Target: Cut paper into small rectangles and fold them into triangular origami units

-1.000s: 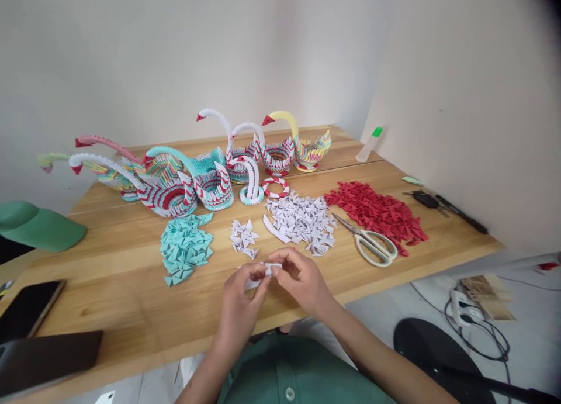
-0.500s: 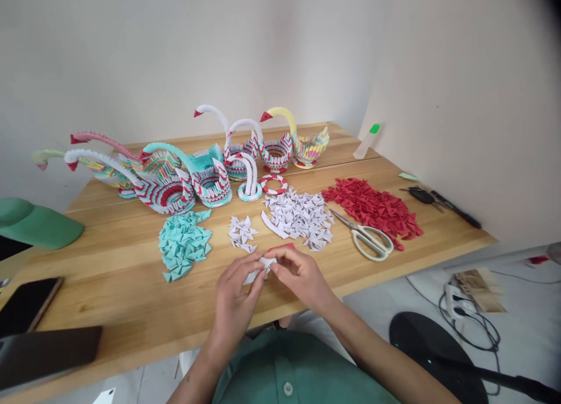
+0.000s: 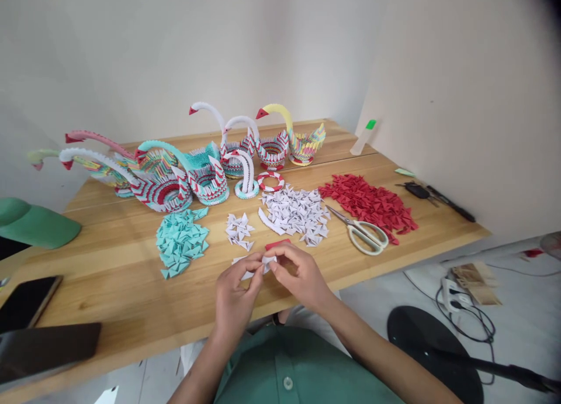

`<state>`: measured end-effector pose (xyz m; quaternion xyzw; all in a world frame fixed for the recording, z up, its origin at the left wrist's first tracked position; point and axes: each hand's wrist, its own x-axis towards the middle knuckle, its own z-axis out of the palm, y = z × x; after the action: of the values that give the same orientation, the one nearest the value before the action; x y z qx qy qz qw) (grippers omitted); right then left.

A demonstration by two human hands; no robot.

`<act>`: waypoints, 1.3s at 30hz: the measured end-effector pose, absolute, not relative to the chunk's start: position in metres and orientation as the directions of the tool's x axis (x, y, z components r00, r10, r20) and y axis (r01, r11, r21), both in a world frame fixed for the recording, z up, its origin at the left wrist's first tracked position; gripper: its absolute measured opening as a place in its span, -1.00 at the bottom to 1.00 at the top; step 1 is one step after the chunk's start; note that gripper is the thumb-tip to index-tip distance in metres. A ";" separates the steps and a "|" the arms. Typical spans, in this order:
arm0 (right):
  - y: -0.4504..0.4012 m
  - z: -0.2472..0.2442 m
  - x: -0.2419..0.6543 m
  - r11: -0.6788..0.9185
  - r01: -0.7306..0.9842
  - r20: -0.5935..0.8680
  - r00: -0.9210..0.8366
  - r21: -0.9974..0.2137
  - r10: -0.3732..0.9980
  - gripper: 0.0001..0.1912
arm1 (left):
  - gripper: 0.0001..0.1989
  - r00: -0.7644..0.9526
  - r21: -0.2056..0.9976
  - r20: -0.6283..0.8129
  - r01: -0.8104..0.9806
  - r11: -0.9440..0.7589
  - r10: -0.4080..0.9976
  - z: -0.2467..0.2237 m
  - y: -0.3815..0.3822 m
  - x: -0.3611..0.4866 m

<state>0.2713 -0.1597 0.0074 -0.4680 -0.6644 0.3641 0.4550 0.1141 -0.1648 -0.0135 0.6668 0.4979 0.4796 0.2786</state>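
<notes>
Between my two hands is a small piece of white paper [image 3: 269, 263], partly folded and mostly covered by the fingers. My left hand [image 3: 239, 290] pinches its left side with thumb and forefinger. From the other side, my right hand [image 3: 300, 275] grips it the same way. A red piece of paper [image 3: 277, 244] lies just beyond the right fingers, and white paper partly shows behind the left ones. Past the hands sit a small group of white folded triangles [image 3: 239, 230], a larger white heap [image 3: 298, 211] and a turquoise heap [image 3: 180, 240].
Several paper swans [image 3: 169, 187] line the back of the table. Scissors [image 3: 367, 236] lie beside a heap of red triangles [image 3: 368, 202]. A red and white ring [image 3: 270, 182] rests near a white curved neck piece [image 3: 248, 176]. A phone [image 3: 28, 301] and green bottle [image 3: 39, 223] are left.
The view has shifted slightly. Both hands still pinch the white paper, whose shape between the fingers has changed a little, and more of the red paper shows.
</notes>
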 end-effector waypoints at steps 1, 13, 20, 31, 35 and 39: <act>-0.160 0.008 0.272 0.292 0.288 0.260 -0.145 -0.912 0.955 -0.86 | -0.87 0.041 0.857 0.353 0.386 -0.340 0.935 -0.013 -0.165 0.115; -0.161 0.002 0.273 0.214 0.225 0.190 -0.123 -0.951 0.974 -0.87 | -0.90 0.046 0.830 0.392 0.412 -0.375 0.919 -0.012 -0.171 0.116; -0.161 -0.002 0.269 0.388 0.322 0.377 -0.099 -0.864 0.921 -0.83 | -0.90 0.136 0.550 0.660 0.582 -0.599 0.739 -0.019 -0.168 0.117; -0.163 -0.008 0.264 0.351 0.279 0.359 -0.023 -0.894 0.933 -0.86 | -0.75 0.180 0.471 0.678 0.638 -0.609 0.713 -0.016 -0.167 0.128; -0.164 -0.003 0.263 0.288 0.259 0.288 -0.039 -0.922 0.957 -0.87 | -0.75 0.131 0.618 0.548 0.602 -0.506 0.826 -0.011 -0.166 0.128; -0.163 0.001 0.274 0.151 0.081 0.138 -0.146 -0.985 0.980 -0.79 | -0.80 0.070 0.835 0.359 0.422 -0.353 0.931 -0.008 -0.164 0.125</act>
<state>0.2745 -0.1635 0.0012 -0.4485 -0.5912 0.4725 0.4755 0.1245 -0.1636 -0.0081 0.6783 0.4986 0.4654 0.2733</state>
